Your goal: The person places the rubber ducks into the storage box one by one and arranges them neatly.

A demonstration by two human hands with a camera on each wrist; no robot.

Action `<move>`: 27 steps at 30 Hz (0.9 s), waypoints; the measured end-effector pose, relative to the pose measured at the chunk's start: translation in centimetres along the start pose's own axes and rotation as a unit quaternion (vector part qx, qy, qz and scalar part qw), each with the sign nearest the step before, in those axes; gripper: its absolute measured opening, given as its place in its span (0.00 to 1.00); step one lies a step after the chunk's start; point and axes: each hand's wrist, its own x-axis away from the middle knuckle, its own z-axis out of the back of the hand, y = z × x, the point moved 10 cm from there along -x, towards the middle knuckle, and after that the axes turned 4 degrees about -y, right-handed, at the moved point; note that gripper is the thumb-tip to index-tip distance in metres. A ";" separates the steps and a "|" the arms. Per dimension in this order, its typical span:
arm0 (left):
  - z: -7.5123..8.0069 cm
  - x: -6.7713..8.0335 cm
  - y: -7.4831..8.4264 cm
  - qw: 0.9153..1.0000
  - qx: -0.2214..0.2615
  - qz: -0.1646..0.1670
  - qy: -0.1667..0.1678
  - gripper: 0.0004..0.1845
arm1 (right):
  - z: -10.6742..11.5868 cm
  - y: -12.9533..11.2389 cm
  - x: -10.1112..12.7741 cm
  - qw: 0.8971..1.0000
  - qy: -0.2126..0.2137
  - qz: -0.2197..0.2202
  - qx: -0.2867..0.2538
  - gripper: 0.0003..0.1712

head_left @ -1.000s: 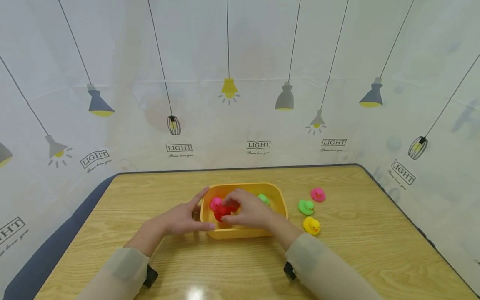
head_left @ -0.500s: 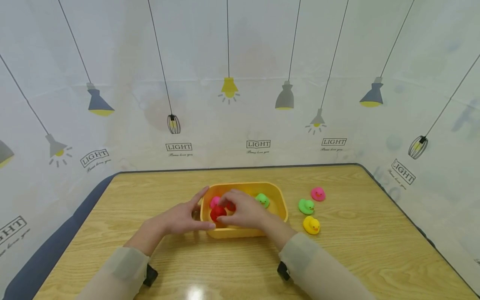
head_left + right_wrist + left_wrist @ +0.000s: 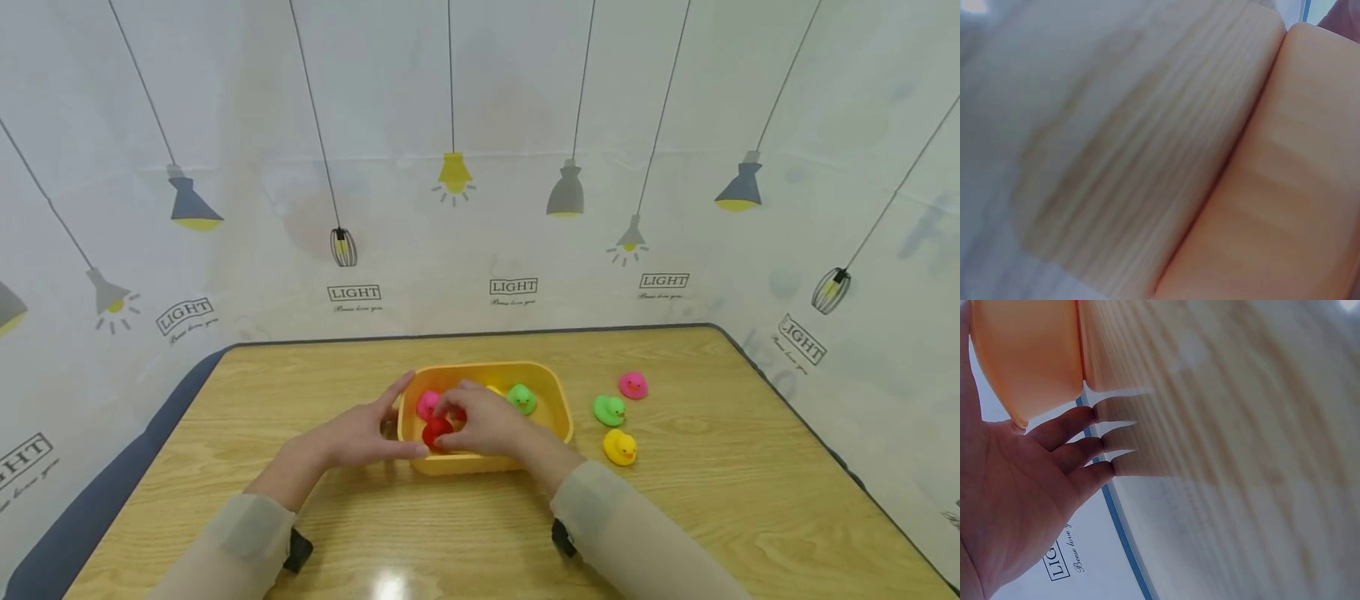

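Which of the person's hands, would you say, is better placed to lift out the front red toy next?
Probably the right hand: its thumb and fingers are at the front red toy, inside the yellow tray. The left hand spans the tray's left end.

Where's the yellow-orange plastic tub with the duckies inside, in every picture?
Head: the yellow-orange plastic tub is centred, below the middle.
Left wrist: the tub's wall, top left.
Right wrist: the tub's side, slanting along the right.
Shared landmark: the light-brown wood-grain table, in all three.
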 end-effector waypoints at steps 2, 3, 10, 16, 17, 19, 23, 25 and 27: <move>0.0 0.0 0.0 1.000 0.000 0.000 0.001 0.66 | -0.1 0.1 -0.1 1.000 -0.003 -0.002 0.001 0.17; 0.0 0.0 0.0 1.000 0.000 -0.001 0.001 0.66 | -0.1 0.1 -0.1 1.000 -0.004 -0.002 0.001 0.17; 0.0 0.0 0.0 1.000 0.000 -0.005 0.002 0.66 | -0.3 0.0 -0.3 1.000 -0.010 0.001 0.020 0.19; 0.0 0.1 0.2 1.000 -0.002 -0.007 0.001 0.66 | -0.3 0.0 -0.3 1.000 -0.011 -0.001 0.028 0.16; 0.0 0.1 0.2 1.000 -0.002 -0.007 0.000 0.66 | -0.3 0.1 -0.3 1.000 -0.011 -0.002 0.028 0.15; 0.1 0.1 0.2 1.000 -0.001 -0.005 0.000 0.66 | -0.3 0.0 -0.2 1.000 -0.013 -0.004 0.025 0.14; 0.1 0.1 0.1 1.000 0.001 -0.001 0.000 0.66 | -0.4 0.0 -0.2 1.000 -0.017 -0.004 0.025 0.12; 0.1 0.1 0.0 1.000 0.002 -0.001 0.000 0.67 | -0.4 -0.1 -0.2 1.000 -0.019 0.000 0.023 0.12; 0.0 0.1 0.0 1.000 0.001 0.000 0.001 0.67 | -0.5 -0.2 -0.3 1.000 -0.020 0.004 0.022 0.12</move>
